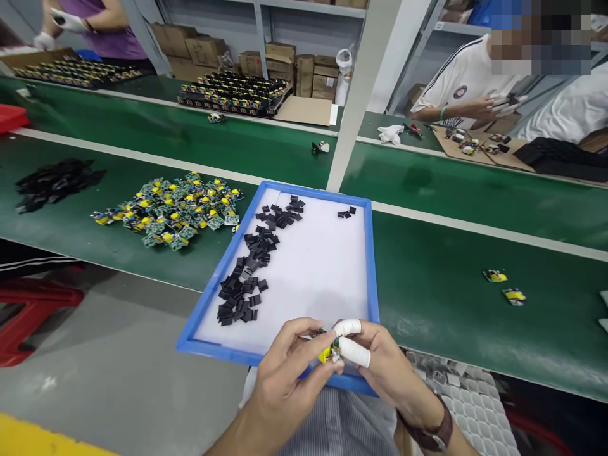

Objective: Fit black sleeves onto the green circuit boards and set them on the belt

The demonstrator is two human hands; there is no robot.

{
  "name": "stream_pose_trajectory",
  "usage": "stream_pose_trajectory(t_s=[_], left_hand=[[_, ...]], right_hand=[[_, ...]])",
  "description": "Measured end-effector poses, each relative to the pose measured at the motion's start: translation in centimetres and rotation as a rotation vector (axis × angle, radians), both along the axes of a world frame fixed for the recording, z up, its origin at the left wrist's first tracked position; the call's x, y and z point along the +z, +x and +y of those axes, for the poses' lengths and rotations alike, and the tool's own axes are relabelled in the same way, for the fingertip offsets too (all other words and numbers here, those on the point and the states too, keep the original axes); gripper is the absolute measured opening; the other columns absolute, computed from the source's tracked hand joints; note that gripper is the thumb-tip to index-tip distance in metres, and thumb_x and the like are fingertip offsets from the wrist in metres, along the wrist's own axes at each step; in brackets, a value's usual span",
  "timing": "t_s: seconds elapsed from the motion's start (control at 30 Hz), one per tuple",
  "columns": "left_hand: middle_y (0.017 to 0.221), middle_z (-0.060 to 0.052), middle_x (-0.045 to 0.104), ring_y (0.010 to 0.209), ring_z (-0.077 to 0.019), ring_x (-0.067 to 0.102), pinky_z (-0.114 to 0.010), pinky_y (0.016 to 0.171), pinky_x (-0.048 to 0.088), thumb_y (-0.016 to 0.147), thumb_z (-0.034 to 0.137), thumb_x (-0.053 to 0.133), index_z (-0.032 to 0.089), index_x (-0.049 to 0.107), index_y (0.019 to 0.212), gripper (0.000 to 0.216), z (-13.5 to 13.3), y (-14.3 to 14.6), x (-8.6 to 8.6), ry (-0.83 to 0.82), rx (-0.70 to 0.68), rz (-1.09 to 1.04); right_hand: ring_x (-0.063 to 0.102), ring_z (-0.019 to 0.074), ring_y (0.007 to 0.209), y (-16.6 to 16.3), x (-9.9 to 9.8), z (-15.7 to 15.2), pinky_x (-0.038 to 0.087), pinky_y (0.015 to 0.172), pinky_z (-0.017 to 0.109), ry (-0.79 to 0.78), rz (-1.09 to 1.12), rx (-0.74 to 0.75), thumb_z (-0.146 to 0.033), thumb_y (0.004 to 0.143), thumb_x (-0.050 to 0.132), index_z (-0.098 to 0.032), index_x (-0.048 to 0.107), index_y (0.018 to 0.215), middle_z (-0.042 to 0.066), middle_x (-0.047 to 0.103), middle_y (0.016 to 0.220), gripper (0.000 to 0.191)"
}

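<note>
A small circuit board with a yellow component [325, 354] is held between both hands above the near edge of the tray. My left hand [291, 367] pinches it from the left, with fingers on top and the thumb below. White covers sit on the thumb and a finger of my right hand [375, 358], which grips the board's right side; the fingers hide much of the board. Beneath lies a white tray with a blue rim [374, 278]. Small black plastic pieces [259, 247] are strewn along its left side, and a few more black pieces [346, 212] lie at its far right.
Left of the tray is a heap of circuit boards [178, 206], with dark strips [59, 180] beyond. Two boards [514, 296] rest on the green bench at right. A post [354, 101] rises behind the tray. Co-workers [468, 82] work across the bench. White plastic parts [475, 405] fill the lower right.
</note>
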State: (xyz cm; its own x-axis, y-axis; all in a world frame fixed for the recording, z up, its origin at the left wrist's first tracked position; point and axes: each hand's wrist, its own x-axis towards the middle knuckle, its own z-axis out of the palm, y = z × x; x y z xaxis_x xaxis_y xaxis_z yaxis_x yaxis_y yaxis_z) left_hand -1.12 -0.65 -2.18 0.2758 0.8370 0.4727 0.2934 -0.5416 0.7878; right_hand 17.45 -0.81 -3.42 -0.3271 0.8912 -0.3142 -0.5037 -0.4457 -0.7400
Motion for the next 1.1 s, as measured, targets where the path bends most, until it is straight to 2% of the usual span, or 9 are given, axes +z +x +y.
stream_pose_trajectory(t_s=[0.2, 0.3, 0.4, 0.5, 0.63, 0.73, 0.83, 0.97, 1.1], left_hand=[[0.123, -0.009, 0.066, 0.110, -0.0206, 0.070, -0.032, 0.093, 0.062, 0.083, -0.002, 0.071, 0.022, 0.066, 0.125, 0.048, 0.0, 0.0, -0.1, -0.019, 0.039, -0.061], [0.122, -0.009, 0.070, 0.115, -0.0223, 0.069, -0.036, 0.097, 0.062, 0.084, 0.000, 0.071, 0.023, 0.065, 0.124, 0.047, -0.1, -0.1, -0.4, -0.089, 0.034, -0.095], [0.123, -0.008, 0.073, 0.117, -0.0233, 0.070, -0.038, 0.098, 0.062, 0.086, 0.002, 0.070, 0.026, 0.065, 0.123, 0.044, -0.1, -0.4, -0.8, -0.164, 0.016, -0.121], [0.126, -0.007, 0.073, 0.118, -0.0244, 0.070, -0.040, 0.097, 0.063, 0.087, 0.003, 0.069, 0.028, 0.067, 0.121, 0.043, 0.0, -0.8, -1.4, -0.232, -0.016, -0.165], [0.128, -0.007, 0.072, 0.118, -0.0262, 0.071, -0.043, 0.097, 0.063, 0.087, 0.002, 0.069, 0.030, 0.068, 0.123, 0.045, 0.2, -0.9, -2.0, -0.268, -0.078, -0.234], [0.128, -0.008, 0.072, 0.118, -0.0267, 0.071, -0.042, 0.096, 0.064, 0.087, 0.000, 0.069, 0.029, 0.068, 0.124, 0.047, 0.3, -0.9, -2.2, -0.251, -0.091, -0.251], [0.129, -0.010, 0.072, 0.119, -0.0269, 0.071, -0.041, 0.096, 0.064, 0.086, -0.003, 0.067, 0.027, 0.067, 0.126, 0.049, 0.3, -1.0, -2.4, -0.196, -0.091, -0.237], [0.130, -0.013, 0.071, 0.119, -0.0271, 0.071, -0.040, 0.096, 0.064, 0.087, -0.004, 0.064, 0.023, 0.066, 0.127, 0.049, 0.4, -1.1, -2.6, -0.152, -0.086, -0.209], [0.126, -0.012, 0.073, 0.118, -0.0259, 0.071, -0.039, 0.095, 0.064, 0.085, -0.004, 0.067, 0.023, 0.067, 0.122, 0.045, 0.3, -0.9, -2.5, -0.190, -0.076, -0.247]], right_hand=[[0.064, 0.0120, 0.059, -0.9, 0.1, -0.1, 0.056, 0.059, 0.023, -0.049, 0.013, -0.090, -0.033, 0.079, 0.089, -0.018, 0.078, 0.091, 0.001, 0.071, 0.073, 0.021], [0.065, 0.0125, 0.059, -1.2, -0.1, -0.2, 0.057, 0.061, 0.024, 0.040, -0.079, -0.140, -0.029, 0.079, 0.089, -0.021, 0.077, 0.091, 0.000, 0.070, 0.075, 0.018], [0.065, 0.0113, 0.062, -1.2, 0.3, -0.4, 0.057, 0.064, 0.024, 0.180, -0.213, -0.152, -0.024, 0.084, 0.084, -0.023, 0.076, 0.092, 0.000, 0.068, 0.084, 0.011], [0.063, 0.0111, 0.065, -1.0, 1.4, -0.5, 0.056, 0.065, 0.023, 0.290, -0.331, -0.115, -0.022, 0.091, 0.075, -0.024, 0.074, 0.097, 0.000, 0.065, 0.089, 0.007], [0.063, 0.0145, 0.074, -0.5, 3.2, -0.4, 0.052, 0.070, 0.026, 0.461, -0.614, -0.029, -0.012, 0.093, 0.064, -0.023, 0.071, 0.096, 0.000, 0.064, 0.085, 0.014], [0.061, 0.0146, 0.074, -0.2, 4.2, -0.2, 0.049, 0.070, 0.027, 0.546, -0.794, 0.041, -0.005, 0.090, 0.061, -0.022, 0.068, 0.091, -0.001, 0.064, 0.084, 0.018], [0.059, 0.0141, 0.070, -0.2, 4.2, 0.1, 0.047, 0.069, 0.027, 0.574, -0.884, 0.075, -0.006, 0.089, 0.061, -0.022, 0.063, 0.086, -0.002, 0.063, 0.082, 0.017], [0.059, 0.0150, 0.074, -0.6, 3.1, 0.3, 0.048, 0.071, 0.028, 0.604, -0.860, -0.018, -0.006, 0.090, 0.061, -0.022, 0.065, 0.091, -0.001, 0.062, 0.083, 0.017], [0.062, 0.0157, 0.080, -0.8, 2.1, 0.4, 0.051, 0.071, 0.028, 0.642, -0.675, -0.108, -0.007, 0.093, 0.059, -0.025, 0.071, 0.106, 0.001, 0.064, 0.091, 0.024]])
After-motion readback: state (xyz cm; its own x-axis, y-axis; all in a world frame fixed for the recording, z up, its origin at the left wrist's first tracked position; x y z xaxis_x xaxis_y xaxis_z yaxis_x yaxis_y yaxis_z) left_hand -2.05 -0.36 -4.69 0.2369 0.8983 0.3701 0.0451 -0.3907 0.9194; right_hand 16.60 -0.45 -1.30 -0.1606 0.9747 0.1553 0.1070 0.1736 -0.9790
